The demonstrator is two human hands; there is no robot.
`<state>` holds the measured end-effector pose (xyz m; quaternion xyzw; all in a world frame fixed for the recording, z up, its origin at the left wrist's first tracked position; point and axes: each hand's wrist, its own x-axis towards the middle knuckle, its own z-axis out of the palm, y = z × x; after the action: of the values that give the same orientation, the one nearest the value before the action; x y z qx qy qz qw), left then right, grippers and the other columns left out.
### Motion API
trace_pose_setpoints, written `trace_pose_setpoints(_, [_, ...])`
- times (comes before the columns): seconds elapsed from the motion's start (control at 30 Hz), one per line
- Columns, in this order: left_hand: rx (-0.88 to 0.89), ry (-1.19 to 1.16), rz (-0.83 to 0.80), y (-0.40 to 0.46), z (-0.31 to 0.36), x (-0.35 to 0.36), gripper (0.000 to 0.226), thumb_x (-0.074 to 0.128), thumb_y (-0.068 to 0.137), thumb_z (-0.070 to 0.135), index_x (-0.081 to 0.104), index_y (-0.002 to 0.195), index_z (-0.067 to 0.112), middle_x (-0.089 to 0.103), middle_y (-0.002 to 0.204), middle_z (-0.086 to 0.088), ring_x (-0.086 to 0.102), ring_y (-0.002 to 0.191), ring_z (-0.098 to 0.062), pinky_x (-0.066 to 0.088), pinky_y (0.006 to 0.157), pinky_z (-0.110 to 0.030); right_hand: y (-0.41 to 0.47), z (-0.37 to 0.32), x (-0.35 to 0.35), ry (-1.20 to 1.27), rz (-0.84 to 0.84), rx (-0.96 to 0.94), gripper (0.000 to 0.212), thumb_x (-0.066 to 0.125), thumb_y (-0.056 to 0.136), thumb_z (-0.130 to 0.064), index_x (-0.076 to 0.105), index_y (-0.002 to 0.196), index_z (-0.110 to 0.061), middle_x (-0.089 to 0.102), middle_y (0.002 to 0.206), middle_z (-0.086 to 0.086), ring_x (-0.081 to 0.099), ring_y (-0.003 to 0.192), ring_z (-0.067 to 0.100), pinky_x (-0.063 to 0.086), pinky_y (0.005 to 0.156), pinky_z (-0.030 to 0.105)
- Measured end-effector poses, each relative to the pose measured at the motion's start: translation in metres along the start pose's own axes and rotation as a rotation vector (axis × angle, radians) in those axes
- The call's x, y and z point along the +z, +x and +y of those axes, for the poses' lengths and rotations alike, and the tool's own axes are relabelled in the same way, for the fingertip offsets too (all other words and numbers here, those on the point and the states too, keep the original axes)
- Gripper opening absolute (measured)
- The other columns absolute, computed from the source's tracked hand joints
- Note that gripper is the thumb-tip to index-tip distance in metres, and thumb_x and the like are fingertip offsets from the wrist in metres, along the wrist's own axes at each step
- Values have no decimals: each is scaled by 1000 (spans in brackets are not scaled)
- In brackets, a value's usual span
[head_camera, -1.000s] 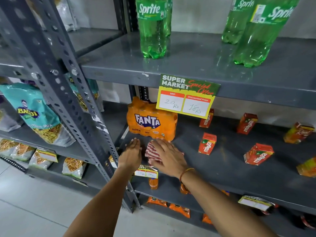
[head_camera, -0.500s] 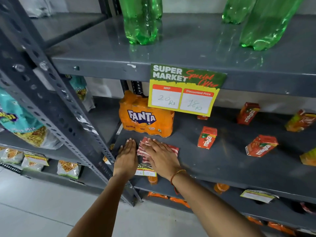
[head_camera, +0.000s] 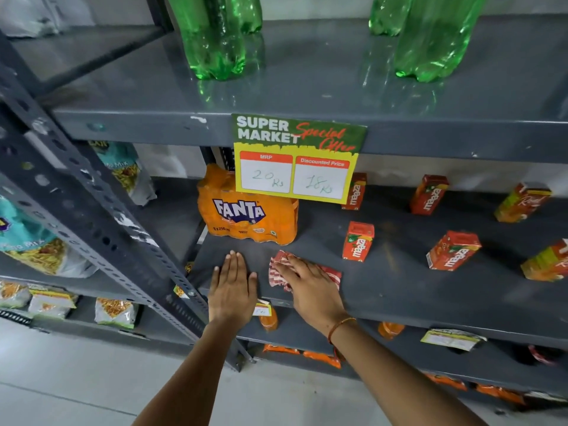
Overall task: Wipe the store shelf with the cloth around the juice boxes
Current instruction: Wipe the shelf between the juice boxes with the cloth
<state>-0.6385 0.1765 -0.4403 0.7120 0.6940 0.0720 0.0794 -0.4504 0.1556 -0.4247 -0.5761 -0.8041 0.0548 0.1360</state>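
Observation:
A grey metal shelf (head_camera: 399, 290) holds several red juice boxes; the nearest one (head_camera: 358, 241) stands just right of the cloth, another (head_camera: 453, 250) lies tilted farther right. A red-and-white striped cloth (head_camera: 278, 270) lies crumpled on the shelf near its front edge. My right hand (head_camera: 310, 287) presses flat on the cloth, covering most of it. My left hand (head_camera: 232, 287) rests flat on the bare shelf to the left, fingers together, holding nothing, apart from the cloth.
An orange Fanta pack (head_camera: 249, 216) stands behind my hands. A price sign (head_camera: 296, 158) hangs from the upper shelf, where green bottles (head_camera: 215, 38) stand. A perforated upright post (head_camera: 101, 216) runs at left, snack bags (head_camera: 33, 241) beyond it. More juice boxes (head_camera: 522, 202) sit at the back right.
My right hand has slid the cloth a little to the right, away from my left hand, and the view has moved closer to the shelf.

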Motion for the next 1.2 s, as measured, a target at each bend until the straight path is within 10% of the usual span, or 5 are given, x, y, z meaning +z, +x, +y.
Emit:
trace_pose_setpoints(0.27, [123,46,-9,-11,35,5,80,-14,83,48,1,152,8,2,163,-7,-3,149,-17,-6,120,-38,-43,35,-19,-99,-30,195,77,72,72,-8,46,142,-28,50,144,5,57,120,30,56,91,42])
trace_pose_setpoints(0.47, [209,19,-45,-22,81,8,59,8,100,36,-2,151,9,-1,163,-6,-6,148,-16,-6,121,-37,-78,67,-36,-108,-5,320,80,74,68,-2,50,138,-32,57,138,2,65,109,31,60,77,41])
trace_pose_setpoints(0.87, [328,19,-24,-24,101,24,78,-5,83,39,11,151,4,12,161,-12,5,149,-21,-2,119,-35,-72,39,-27,75,4,136,71,56,86,-4,34,146,-36,31,157,-6,30,144,24,39,110,46])
trace_pose_setpoints(1.2, [300,1,-60,-27,111,23,79,-13,84,42,7,151,5,7,162,-9,1,149,-19,-8,117,-33,-90,79,-50,-15,-30,413,72,53,86,-3,32,149,-33,32,156,-3,36,139,27,46,104,44])
